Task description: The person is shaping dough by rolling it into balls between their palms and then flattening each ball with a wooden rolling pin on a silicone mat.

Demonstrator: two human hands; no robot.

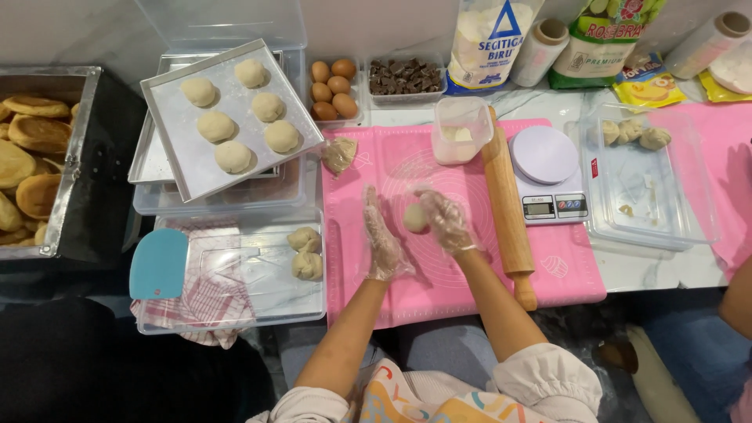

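- Pink silicone mat (470,274) is lying under both gloved hands.
- Right hand (446,221) is cupping a dough ball (414,218); left hand (381,235) is hovering open beside it.
- Wooden rolling pin (507,211) is lying just right, a tray of dough rounds (176,168) far left.

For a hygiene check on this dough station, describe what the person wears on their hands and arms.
Both hands wear thin, clear, crinkled disposable plastic gloves: the left hand and the right hand. The gloves end near the wrists and cover the fingers loosely. The forearms are bare. Pale sleeves are pushed up to the elbows with gathered cuffs. A patterned apron in orange, blue and yellow shows below.
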